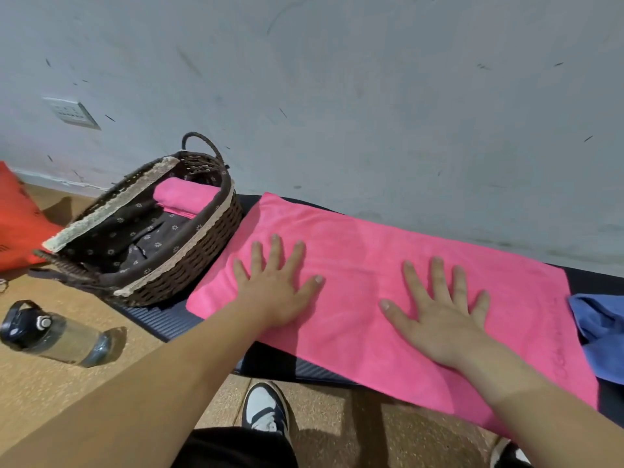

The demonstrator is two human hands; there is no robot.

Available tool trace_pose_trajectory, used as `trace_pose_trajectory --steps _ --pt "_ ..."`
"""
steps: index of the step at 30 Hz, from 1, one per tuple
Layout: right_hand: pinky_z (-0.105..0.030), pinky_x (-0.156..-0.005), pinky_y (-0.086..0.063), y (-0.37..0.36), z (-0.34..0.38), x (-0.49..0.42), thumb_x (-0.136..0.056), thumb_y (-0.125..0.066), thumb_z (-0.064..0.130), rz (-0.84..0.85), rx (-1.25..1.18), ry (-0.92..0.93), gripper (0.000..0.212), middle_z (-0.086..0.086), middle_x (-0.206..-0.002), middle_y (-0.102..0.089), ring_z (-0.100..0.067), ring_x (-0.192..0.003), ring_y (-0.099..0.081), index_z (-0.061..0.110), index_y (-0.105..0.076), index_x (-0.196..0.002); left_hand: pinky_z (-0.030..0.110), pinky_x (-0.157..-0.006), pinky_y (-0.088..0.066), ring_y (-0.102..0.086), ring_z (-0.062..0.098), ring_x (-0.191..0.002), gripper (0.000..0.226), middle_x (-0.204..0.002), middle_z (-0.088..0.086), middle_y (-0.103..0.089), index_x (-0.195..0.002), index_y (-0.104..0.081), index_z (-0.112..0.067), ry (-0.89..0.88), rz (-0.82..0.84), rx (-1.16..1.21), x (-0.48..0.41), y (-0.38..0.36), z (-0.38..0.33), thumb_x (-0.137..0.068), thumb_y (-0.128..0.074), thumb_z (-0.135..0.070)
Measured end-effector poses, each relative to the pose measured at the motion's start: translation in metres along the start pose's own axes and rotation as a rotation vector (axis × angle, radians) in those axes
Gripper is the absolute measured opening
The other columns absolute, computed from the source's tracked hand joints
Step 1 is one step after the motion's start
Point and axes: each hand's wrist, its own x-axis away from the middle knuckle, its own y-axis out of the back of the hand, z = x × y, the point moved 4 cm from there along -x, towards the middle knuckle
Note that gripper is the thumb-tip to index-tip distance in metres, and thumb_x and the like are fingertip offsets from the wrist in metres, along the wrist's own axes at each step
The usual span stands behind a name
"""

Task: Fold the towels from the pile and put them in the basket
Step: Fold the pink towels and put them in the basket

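Two hands, left hand [277, 292] and right hand [442, 319], press flat with fingers spread on the pink towel [364, 251] laid over the dark mat [162, 320] beside the wicker basket [189, 265]. Risk: near edge overhangs; uneven pressure could drag it off.

Left hand [277, 288] and right hand [439, 312] lie flat, fingers spread, on pink towel [364, 251]. Basket [189, 261] left of left hand; blue towel [601, 332] right of right hand.
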Motion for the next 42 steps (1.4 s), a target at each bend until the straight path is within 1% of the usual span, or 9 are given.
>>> trace_pose_trajectory --steps 12,20,26,30,32,34,35,37,42 --pt "-0.056 -0.125 0.009 0.014 -0.022 0.031 -0.095 -0.017 0.077 -0.122 -0.068 0.161 0.076 0.002 -0.17 0.021 -0.027 -0.156 0.023 0.048 0.009 -0.16 0.065 -0.124 0.004 0.017 0.039 -0.157 0.074 -0.172 0.009 0.016 -0.165 -0.002 -0.029 -0.109 -0.132 -0.023 0.044 0.009 -0.052 -0.103 -0.022 -0.063" --pt "-0.055 -0.123 0.012 0.025 -0.115 0.055 -0.094 -0.017 0.08 -0.06 -0.074 -0.165 0.088 -0.009 -0.17 0.021 -0.034 -0.155 0.023 0.034 0.014 -0.162 0.066 -0.123 0.008 0.024 0.039 -0.154 0.075 -0.169 0.004 0.026 -0.162 0.012 -0.04 -0.245 0.015 -0.078 0.067 -0.036 -0.123 -0.099 -0.014 -0.072" --pt "-0.045 -0.126 0.011 0.012 -0.168 0.054 -0.101 -0.02 0.069 -0.022 -0.114 -0.085 0.084 0.0 -0.17 0.021 -0.024 -0.156 0.023 0.024 0.012 -0.163 0.062 -0.125 0.006 0.017 0.038 -0.157 0.08 -0.172 0.01 0.015 -0.166 -0.003 -0.029 -0.421 -0.134 -0.072 0.077 -0.02 -0.18 -0.099 -0.047 -0.038" --pt "-0.042 -0.126 0.01 0.013 -0.183 0.056 -0.103 -0.022 0.066 -0.046 -0.155 -0.073 0.082 0.0 -0.171 0.016 -0.022 -0.157 0.02 0.02 0.005 -0.165 0.058 -0.127 0.004 0.012 0.035 -0.158 0.075 -0.173 0.01 0.009 -0.164 -0.02 -0.027 -0.639 -0.098 0.001 0.099 -0.025 -0.24 -0.097 -0.047 -0.046" --pt "-0.045 -0.126 -0.003 0.016 -0.186 0.054 -0.102 -0.026 0.063 -0.11 -0.193 -0.061 0.078 -0.005 -0.173 -0.006 -0.029 -0.159 0.002 0.015 -0.016 -0.163 0.058 -0.127 -0.01 -0.005 0.035 -0.158 0.068 -0.172 0.012 -0.009 -0.156 -0.039 -0.024 -0.726 -0.079 0.012 0.107 -0.031 -0.267 -0.095 -0.051 -0.05" --pt "-0.047 -0.111 -0.035 0.028 -0.183 0.054 -0.095 -0.031 0.058 -0.301 -0.23 0.01 0.063 -0.01 -0.142 -0.053 -0.04 -0.139 -0.042 0.012 -0.053 -0.132 0.057 -0.11 -0.039 -0.041 0.036 -0.136 0.06 -0.148 0.013 -0.048 -0.131 -0.063 -0.017 -0.812 -0.116 0.03 0.114 -0.033 -0.289 -0.087 -0.056 -0.056" --pt "-0.045 -0.098 -0.044 0.035 -0.181 0.054 -0.092 -0.037 0.051 -0.409 -0.286 0.051 0.051 -0.01 -0.122 -0.061 -0.04 -0.121 -0.054 0.013 -0.06 -0.118 0.052 -0.096 -0.047 -0.05 0.034 -0.116 0.056 -0.125 0.01 -0.057 -0.115 -0.068 -0.015 -0.84 -0.155 0.066 0.117 -0.034 -0.296 -0.082 -0.059 -0.059" --pt "-0.044 -0.089 -0.05 0.049 -0.176 0.053 -0.094 -0.053 0.031 -0.56 -0.418 0.096 0.034 -0.01 -0.114 -0.063 -0.033 -0.106 -0.06 0.012 -0.067 -0.118 0.044 -0.08 -0.05 -0.053 0.027 -0.094 0.054 -0.098 0.003 -0.054 -0.095 -0.066 -0.015 -0.854 -0.191 0.135 0.123 -0.039 -0.308 -0.074 -0.063 -0.065" --pt "-0.045 -0.092 -0.053 0.059 -0.183 0.026 -0.099 -0.057 0.024 -0.508 -0.507 -0.028 0.03 -0.01 -0.12 -0.062 -0.027 -0.105 -0.062 0.013 -0.068 -0.125 0.04 -0.067 -0.046 -0.057 0.026 -0.085 0.064 -0.094 0.001 -0.06 -0.094 -0.068 -0.018 -0.789 -0.169 -0.066 0.14 -0.062 -0.328 -0.062 -0.066 -0.073"
